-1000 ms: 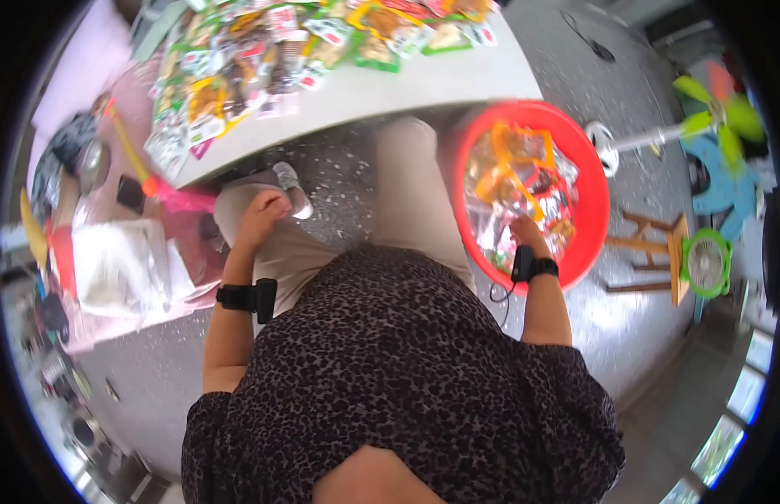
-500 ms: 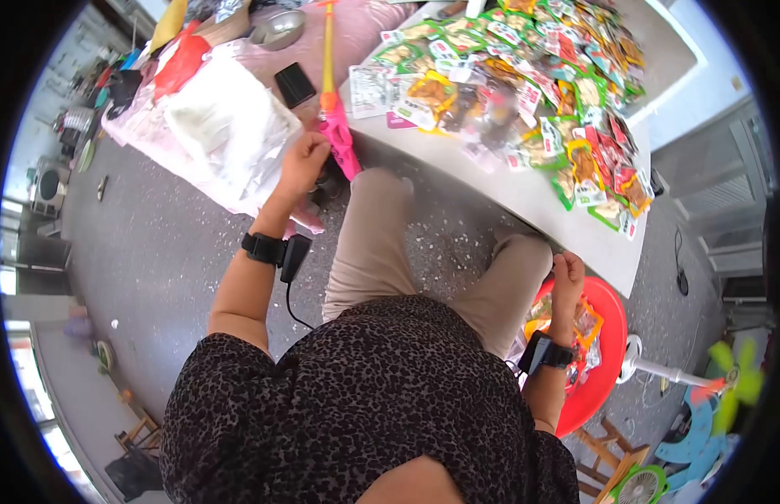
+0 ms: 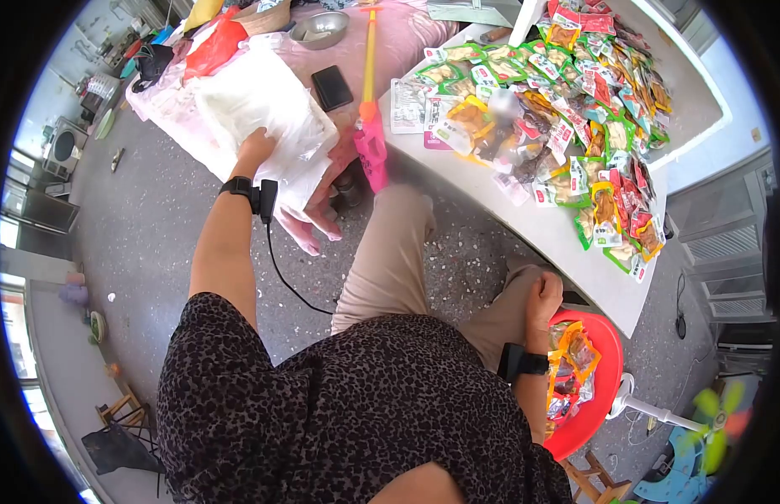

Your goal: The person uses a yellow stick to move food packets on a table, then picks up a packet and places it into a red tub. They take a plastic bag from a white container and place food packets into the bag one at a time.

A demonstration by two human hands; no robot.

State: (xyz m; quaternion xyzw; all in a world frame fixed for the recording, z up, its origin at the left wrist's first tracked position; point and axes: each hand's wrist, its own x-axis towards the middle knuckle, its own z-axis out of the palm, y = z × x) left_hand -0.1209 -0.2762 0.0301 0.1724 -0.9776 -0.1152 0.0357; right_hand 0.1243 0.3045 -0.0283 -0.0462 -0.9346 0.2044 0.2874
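Observation:
My left hand [image 3: 256,149] is on a pile of white plastic bags [image 3: 264,97] at the left, its fingers pressed together on the thin plastic. A black band with a cabled box sits on that wrist. By my knee, my right hand [image 3: 544,297] is curled closed, and nothing shows in it. Below it stands a red basin [image 3: 604,361] holding several sealed food packets [image 3: 577,351]. Many more colourful food packets [image 3: 608,134] lie heaped on the white table [image 3: 482,181] in front.
Beside the bags, a black phone [image 3: 331,87] lies on the pink cloth [image 3: 398,38]. A yellow stick with a pink end [image 3: 371,155] lies between cloth and table. A metal bowl [image 3: 319,30] stands farther back. At the lower right is a fan [image 3: 716,418].
My left hand has moved left from beside the pink stick onto the white bags. My right hand has shifted slightly left and down, staying curled. The whole view has shifted a little.

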